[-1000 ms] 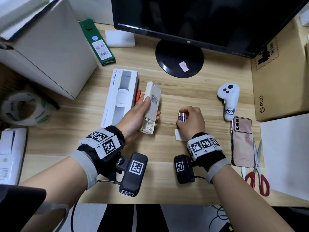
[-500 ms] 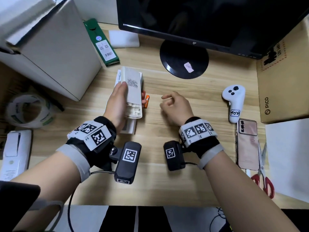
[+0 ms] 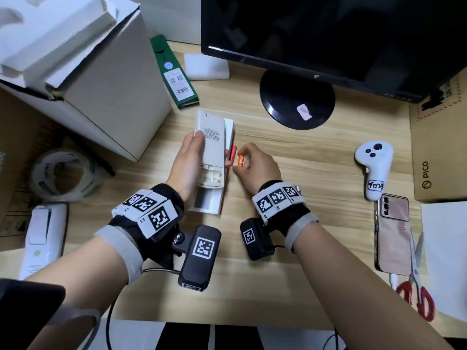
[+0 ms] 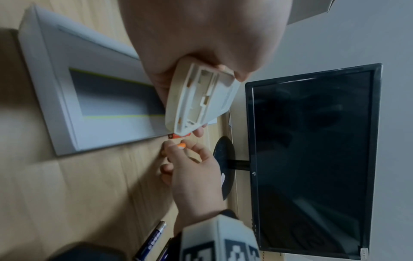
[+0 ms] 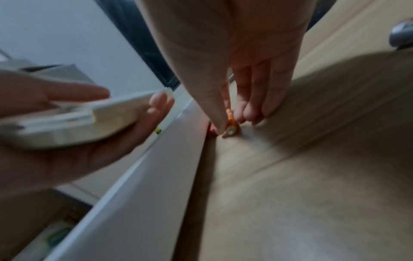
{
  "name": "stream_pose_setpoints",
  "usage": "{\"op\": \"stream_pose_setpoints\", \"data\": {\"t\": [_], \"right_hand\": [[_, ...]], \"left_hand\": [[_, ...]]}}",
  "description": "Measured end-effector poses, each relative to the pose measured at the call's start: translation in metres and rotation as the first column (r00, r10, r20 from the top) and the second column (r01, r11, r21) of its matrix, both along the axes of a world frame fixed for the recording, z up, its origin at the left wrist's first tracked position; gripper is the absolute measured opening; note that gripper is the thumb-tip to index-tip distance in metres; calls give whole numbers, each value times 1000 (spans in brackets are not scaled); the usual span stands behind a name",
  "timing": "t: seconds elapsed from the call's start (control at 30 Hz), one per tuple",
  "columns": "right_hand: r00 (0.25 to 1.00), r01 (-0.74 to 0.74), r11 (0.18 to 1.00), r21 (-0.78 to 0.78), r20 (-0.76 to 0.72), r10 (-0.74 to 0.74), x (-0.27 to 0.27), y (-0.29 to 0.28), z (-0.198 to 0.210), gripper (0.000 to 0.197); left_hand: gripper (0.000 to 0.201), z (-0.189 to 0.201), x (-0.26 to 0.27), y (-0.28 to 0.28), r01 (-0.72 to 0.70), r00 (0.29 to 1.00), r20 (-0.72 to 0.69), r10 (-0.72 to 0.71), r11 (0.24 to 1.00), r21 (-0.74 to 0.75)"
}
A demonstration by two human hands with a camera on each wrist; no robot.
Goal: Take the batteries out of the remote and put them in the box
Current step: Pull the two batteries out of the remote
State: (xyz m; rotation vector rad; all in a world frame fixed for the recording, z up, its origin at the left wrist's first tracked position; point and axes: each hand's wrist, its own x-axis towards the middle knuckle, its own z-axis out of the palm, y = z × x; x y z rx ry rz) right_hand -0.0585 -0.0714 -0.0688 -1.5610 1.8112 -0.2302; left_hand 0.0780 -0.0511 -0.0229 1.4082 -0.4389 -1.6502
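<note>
My left hand (image 3: 212, 151) grips the cream remote (image 3: 211, 127) back side up above a flat white box (image 3: 209, 202). Its open battery bay (image 4: 201, 98) looks empty. My right hand (image 3: 238, 160) pinches an orange battery (image 3: 240, 161) that lies on the desk just right of the flat box (image 5: 156, 176); the wrist view shows thumb and forefinger on that orange battery (image 5: 231, 123). A red battery (image 3: 232, 155) lies between it and the box edge. Purple batteries (image 4: 152, 240) rest on the desk by my right wrist.
A large open white carton (image 3: 101, 84) stands at the left, a green box (image 3: 174, 74) behind it. The monitor stand (image 3: 298, 99) is beyond my hands. A white controller (image 3: 374, 168), phone (image 3: 393, 233) and scissors (image 3: 417, 291) lie right. A tape roll (image 3: 63, 175) sits left.
My right hand has let go of the purple battery, moved left and pinched the orange battery. My left hand has carried the remote left and away, over the flat white box.
</note>
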Motion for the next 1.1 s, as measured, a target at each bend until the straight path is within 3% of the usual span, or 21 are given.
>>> {"op": "stream_pose_setpoints", "data": {"t": [0.2, 0.27, 0.3, 0.37, 0.43, 0.57, 0.73, 0.83, 0.97, 1.1], "right_hand": [[999, 36, 999, -13, -37, -36, -14, 12, 0, 19], [988, 128, 991, 47, 86, -131, -21, 15, 3, 20], [953, 186, 977, 103, 221, -205, -25, 17, 8, 22], [790, 267, 938, 222, 507, -345, -32, 23, 19, 23], [647, 264, 923, 280, 659, -384, -37, 32, 33, 19], [494, 202, 926, 318, 784, -377, -47, 44, 54, 23], [321, 200, 892, 405, 833, -451, -56, 51, 62, 26], [342, 185, 892, 413, 823, -452, -58, 56, 65, 27], [546, 165, 924, 346, 748, -378, -56, 62, 68, 35], [641, 173, 935, 309, 686, -345, -54, 64, 67, 33]], "left_hand": [[55, -5, -1, -1, 73, 995, -66, -71, 997, 25], [54, -6, -3, 0, 59, 996, -75, -57, 998, 22], [53, -5, -5, 0, 51, 996, -74, -50, 999, 16], [51, -4, -7, 2, 49, 997, -63, -49, 999, -5], [48, -4, -10, 6, 54, 998, -34, -55, 998, -17], [50, -4, -19, 13, 68, 998, -6, -68, 998, -19], [50, -1, -32, 19, 81, 997, -11, -81, 996, -26], [49, 2, -39, 22, 91, 995, -47, -92, 995, -29], [53, 3, -44, 24, 126, 989, -81, -125, 992, 0], [56, 4, -45, 28, 151, 984, -104, -144, 986, 66]]}}
